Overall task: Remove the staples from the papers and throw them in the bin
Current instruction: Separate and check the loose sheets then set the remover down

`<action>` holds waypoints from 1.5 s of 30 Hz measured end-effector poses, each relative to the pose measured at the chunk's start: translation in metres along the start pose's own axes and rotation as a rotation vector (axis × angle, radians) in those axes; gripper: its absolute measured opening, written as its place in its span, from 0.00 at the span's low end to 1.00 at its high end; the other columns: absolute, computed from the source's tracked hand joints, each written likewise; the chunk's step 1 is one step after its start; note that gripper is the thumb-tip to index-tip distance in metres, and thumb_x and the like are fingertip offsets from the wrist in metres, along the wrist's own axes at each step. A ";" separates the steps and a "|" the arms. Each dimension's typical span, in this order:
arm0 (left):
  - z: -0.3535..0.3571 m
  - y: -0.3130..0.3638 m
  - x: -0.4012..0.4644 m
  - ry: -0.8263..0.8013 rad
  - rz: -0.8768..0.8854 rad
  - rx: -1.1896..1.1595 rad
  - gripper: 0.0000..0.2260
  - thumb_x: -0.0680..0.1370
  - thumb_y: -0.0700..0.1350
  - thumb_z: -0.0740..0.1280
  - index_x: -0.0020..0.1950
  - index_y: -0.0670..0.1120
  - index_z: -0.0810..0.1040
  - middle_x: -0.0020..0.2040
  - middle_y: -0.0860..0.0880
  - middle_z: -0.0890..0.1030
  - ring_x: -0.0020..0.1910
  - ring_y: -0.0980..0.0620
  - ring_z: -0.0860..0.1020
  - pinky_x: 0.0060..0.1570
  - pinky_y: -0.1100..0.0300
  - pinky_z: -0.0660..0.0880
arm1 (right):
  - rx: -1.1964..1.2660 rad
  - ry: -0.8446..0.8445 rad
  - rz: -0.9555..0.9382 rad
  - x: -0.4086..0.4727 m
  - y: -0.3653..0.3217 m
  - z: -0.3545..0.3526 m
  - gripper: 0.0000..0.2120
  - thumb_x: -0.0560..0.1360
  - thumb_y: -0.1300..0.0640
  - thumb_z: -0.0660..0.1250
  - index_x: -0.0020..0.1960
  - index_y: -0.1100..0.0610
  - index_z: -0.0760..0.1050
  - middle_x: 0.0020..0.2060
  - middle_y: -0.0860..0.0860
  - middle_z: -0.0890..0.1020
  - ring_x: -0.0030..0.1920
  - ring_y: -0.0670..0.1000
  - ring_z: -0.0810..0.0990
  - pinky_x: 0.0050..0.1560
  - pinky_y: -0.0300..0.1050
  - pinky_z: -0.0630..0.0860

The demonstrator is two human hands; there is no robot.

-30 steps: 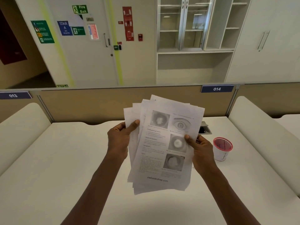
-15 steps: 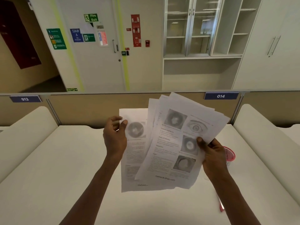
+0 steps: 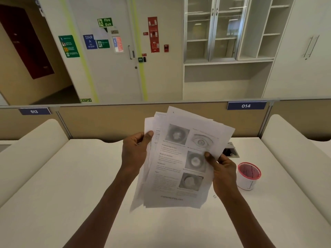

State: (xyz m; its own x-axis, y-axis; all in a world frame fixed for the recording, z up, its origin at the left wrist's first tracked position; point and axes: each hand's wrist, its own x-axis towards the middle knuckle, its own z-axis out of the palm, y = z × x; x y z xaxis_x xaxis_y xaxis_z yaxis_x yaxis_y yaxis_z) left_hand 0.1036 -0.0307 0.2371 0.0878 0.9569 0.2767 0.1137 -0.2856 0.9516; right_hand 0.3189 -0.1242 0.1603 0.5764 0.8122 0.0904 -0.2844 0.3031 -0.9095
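A fanned stack of printed papers (image 3: 177, 163) with eye pictures is held upright above the white desk. My left hand (image 3: 134, 153) grips the stack's left edge, thumb on the front. My right hand (image 3: 222, 170) pinches the right edge, thumb on the top sheet. A small white bin with a pink rim (image 3: 249, 176) stands on the desk just right of my right hand. A tiny pale scrap, maybe a staple (image 3: 214, 196), lies on the desk near my right wrist. No staple shows in the papers.
The white desk (image 3: 71, 185) is flanked by padded white dividers on both sides and a beige partition (image 3: 107, 120) at the back. A cable port (image 3: 231, 153) is set into the desk behind the bin.
Half a second ago my left hand held one sheet apart to the left. Now the sheets are gathered back into one stack, held by both hands.
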 end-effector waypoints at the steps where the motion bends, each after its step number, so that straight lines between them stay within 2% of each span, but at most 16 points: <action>1: 0.000 -0.001 0.000 0.009 -0.024 -0.011 0.07 0.76 0.52 0.68 0.42 0.52 0.83 0.39 0.53 0.85 0.40 0.44 0.83 0.43 0.49 0.80 | -0.020 0.004 0.002 0.001 0.000 -0.002 0.12 0.72 0.59 0.71 0.55 0.58 0.81 0.50 0.57 0.85 0.49 0.59 0.84 0.47 0.57 0.81; 4: 0.002 0.000 -0.002 0.010 -0.068 -0.046 0.06 0.74 0.53 0.70 0.42 0.52 0.84 0.40 0.52 0.86 0.42 0.45 0.83 0.48 0.43 0.80 | -0.092 -0.008 -0.016 0.004 -0.002 -0.009 0.09 0.73 0.61 0.71 0.53 0.57 0.82 0.48 0.54 0.86 0.47 0.57 0.85 0.44 0.55 0.82; 7: 0.003 -0.001 -0.001 0.036 -0.102 -0.097 0.07 0.72 0.54 0.71 0.42 0.51 0.84 0.41 0.51 0.86 0.44 0.43 0.83 0.50 0.41 0.80 | -0.116 -0.019 -0.047 0.006 -0.005 -0.013 0.10 0.73 0.63 0.71 0.54 0.56 0.81 0.46 0.50 0.86 0.45 0.53 0.85 0.39 0.47 0.83; 10: 0.006 -0.001 -0.001 0.046 -0.119 -0.132 0.08 0.73 0.53 0.71 0.45 0.50 0.84 0.43 0.50 0.86 0.45 0.42 0.83 0.51 0.40 0.79 | -0.128 -0.018 -0.062 0.007 -0.006 -0.015 0.10 0.72 0.63 0.71 0.53 0.55 0.81 0.45 0.48 0.86 0.44 0.51 0.86 0.38 0.44 0.82; 13: 0.011 -0.001 -0.003 0.039 -0.115 -0.133 0.10 0.73 0.52 0.71 0.46 0.45 0.84 0.43 0.48 0.86 0.44 0.41 0.84 0.48 0.44 0.81 | -0.187 -0.050 -0.079 0.008 -0.005 -0.016 0.09 0.72 0.62 0.71 0.52 0.55 0.81 0.44 0.47 0.87 0.43 0.51 0.86 0.37 0.42 0.82; 16: 0.017 -0.003 -0.006 0.055 -0.095 -0.107 0.11 0.74 0.51 0.71 0.45 0.44 0.83 0.41 0.47 0.85 0.40 0.45 0.83 0.46 0.47 0.82 | -0.224 -0.084 -0.084 0.009 -0.007 -0.016 0.09 0.71 0.59 0.73 0.51 0.57 0.79 0.44 0.49 0.86 0.43 0.52 0.86 0.38 0.45 0.83; 20: 0.024 -0.005 -0.011 0.039 -0.056 -0.116 0.12 0.75 0.51 0.69 0.48 0.42 0.82 0.43 0.45 0.85 0.43 0.42 0.83 0.46 0.47 0.82 | -0.204 -0.103 -0.073 0.010 -0.008 -0.019 0.15 0.69 0.58 0.74 0.53 0.59 0.77 0.47 0.51 0.86 0.45 0.54 0.86 0.41 0.48 0.83; 23: 0.028 -0.004 -0.013 0.017 -0.024 -0.119 0.13 0.76 0.51 0.67 0.52 0.43 0.81 0.46 0.47 0.85 0.43 0.44 0.84 0.44 0.47 0.82 | -0.165 -0.133 -0.005 0.015 -0.008 -0.020 0.27 0.65 0.55 0.77 0.61 0.55 0.72 0.53 0.50 0.83 0.49 0.52 0.85 0.46 0.53 0.83; 26: 0.029 -0.003 -0.014 0.012 -0.009 -0.133 0.13 0.78 0.49 0.66 0.57 0.43 0.79 0.49 0.48 0.85 0.46 0.47 0.84 0.45 0.51 0.82 | -0.200 -0.233 0.023 0.021 -0.010 -0.020 0.36 0.65 0.50 0.79 0.67 0.51 0.66 0.55 0.48 0.83 0.53 0.52 0.83 0.51 0.56 0.81; 28: 0.028 -0.004 -0.012 -0.023 -0.012 -0.147 0.12 0.78 0.48 0.65 0.58 0.44 0.79 0.50 0.48 0.85 0.47 0.47 0.83 0.45 0.52 0.82 | -0.245 -0.332 -0.007 0.025 -0.013 -0.017 0.33 0.64 0.47 0.77 0.65 0.51 0.69 0.55 0.51 0.82 0.54 0.54 0.82 0.53 0.61 0.80; 31: 0.022 -0.007 -0.009 -0.085 -0.009 -0.159 0.12 0.78 0.48 0.65 0.59 0.45 0.78 0.50 0.48 0.84 0.47 0.47 0.83 0.45 0.53 0.82 | -0.142 -0.482 -0.012 0.029 -0.016 -0.009 0.30 0.65 0.50 0.76 0.64 0.55 0.71 0.56 0.57 0.81 0.56 0.60 0.80 0.55 0.66 0.78; 35: 0.011 -0.009 -0.001 -0.175 0.027 -0.184 0.12 0.79 0.47 0.62 0.60 0.46 0.78 0.50 0.48 0.84 0.47 0.48 0.82 0.42 0.57 0.80 | -0.067 -0.687 0.026 0.035 -0.019 0.001 0.30 0.66 0.51 0.76 0.65 0.56 0.71 0.58 0.60 0.80 0.59 0.63 0.78 0.56 0.62 0.78; 37: 0.004 -0.009 0.005 -0.204 0.052 -0.199 0.13 0.80 0.45 0.62 0.64 0.47 0.75 0.52 0.47 0.84 0.48 0.48 0.82 0.42 0.55 0.81 | -0.095 -0.662 0.026 0.040 -0.015 0.004 0.28 0.66 0.55 0.76 0.65 0.56 0.73 0.58 0.61 0.80 0.59 0.64 0.77 0.58 0.64 0.76; 40: -0.003 -0.011 0.016 -0.143 0.098 -0.133 0.16 0.81 0.45 0.61 0.69 0.49 0.70 0.52 0.49 0.84 0.48 0.51 0.83 0.40 0.55 0.82 | -0.197 -0.471 -0.013 0.042 -0.009 0.011 0.21 0.67 0.59 0.76 0.59 0.58 0.78 0.54 0.57 0.83 0.56 0.59 0.81 0.58 0.65 0.76; 43: 0.000 -0.025 0.018 0.056 0.125 -0.014 0.11 0.82 0.46 0.60 0.62 0.47 0.76 0.47 0.54 0.83 0.42 0.55 0.82 0.37 0.64 0.78 | -0.233 -0.337 -0.046 0.037 0.000 0.024 0.12 0.71 0.62 0.73 0.54 0.58 0.81 0.49 0.52 0.86 0.50 0.54 0.84 0.52 0.55 0.81; 45: 0.005 -0.038 0.014 0.180 0.089 0.019 0.09 0.82 0.48 0.59 0.56 0.48 0.77 0.42 0.54 0.82 0.38 0.55 0.79 0.34 0.62 0.76 | -0.253 -0.315 -0.088 0.033 0.011 0.032 0.11 0.74 0.62 0.70 0.56 0.57 0.80 0.50 0.51 0.85 0.51 0.53 0.84 0.49 0.49 0.81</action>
State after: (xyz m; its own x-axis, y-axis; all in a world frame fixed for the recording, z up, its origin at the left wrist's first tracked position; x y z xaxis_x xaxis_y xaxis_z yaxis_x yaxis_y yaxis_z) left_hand 0.1054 -0.0063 0.2046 -0.0801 0.9213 0.3806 0.1326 -0.3686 0.9201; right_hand 0.3102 -0.0783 0.1666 0.3163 0.9133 0.2564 -0.0243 0.2780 -0.9603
